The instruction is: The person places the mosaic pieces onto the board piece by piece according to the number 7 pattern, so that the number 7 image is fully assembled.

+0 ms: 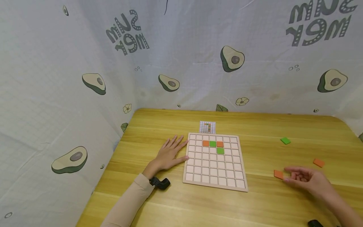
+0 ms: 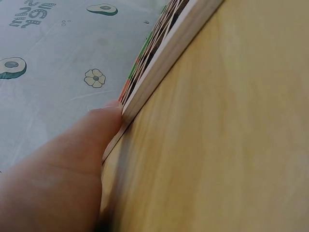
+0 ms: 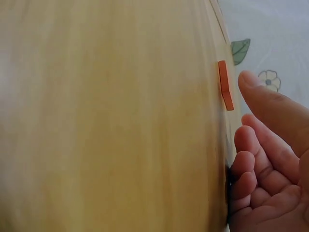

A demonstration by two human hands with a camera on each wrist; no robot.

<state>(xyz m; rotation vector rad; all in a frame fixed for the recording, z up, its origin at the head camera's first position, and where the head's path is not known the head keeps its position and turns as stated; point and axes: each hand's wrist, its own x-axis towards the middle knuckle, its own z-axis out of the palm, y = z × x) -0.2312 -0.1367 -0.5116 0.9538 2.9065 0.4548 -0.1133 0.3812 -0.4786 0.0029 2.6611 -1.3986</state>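
A wooden grid board (image 1: 214,160) lies on the table. An orange, a green and another orange square tile sit side by side in one of its upper rows, with a green tile (image 1: 220,151) just below the right orange one. My left hand (image 1: 169,154) rests with spread fingers on the table, its thumb (image 2: 104,125) touching the board's left edge. Right of the board lies a loose orange tile (image 1: 278,174). Beside it is my right hand (image 1: 307,180), thumb and index finger extended, the other fingers curled and holding nothing; the right wrist view shows a gap between thumb and tile.
Behind the board lies a small printed card (image 1: 207,127) with a coloured grid pattern. A green tile (image 1: 285,141) and another orange tile (image 1: 319,162) lie further right on the wooden table (image 1: 158,123). A white curtain with avocado prints (image 1: 195,88) hangs behind and to the left.
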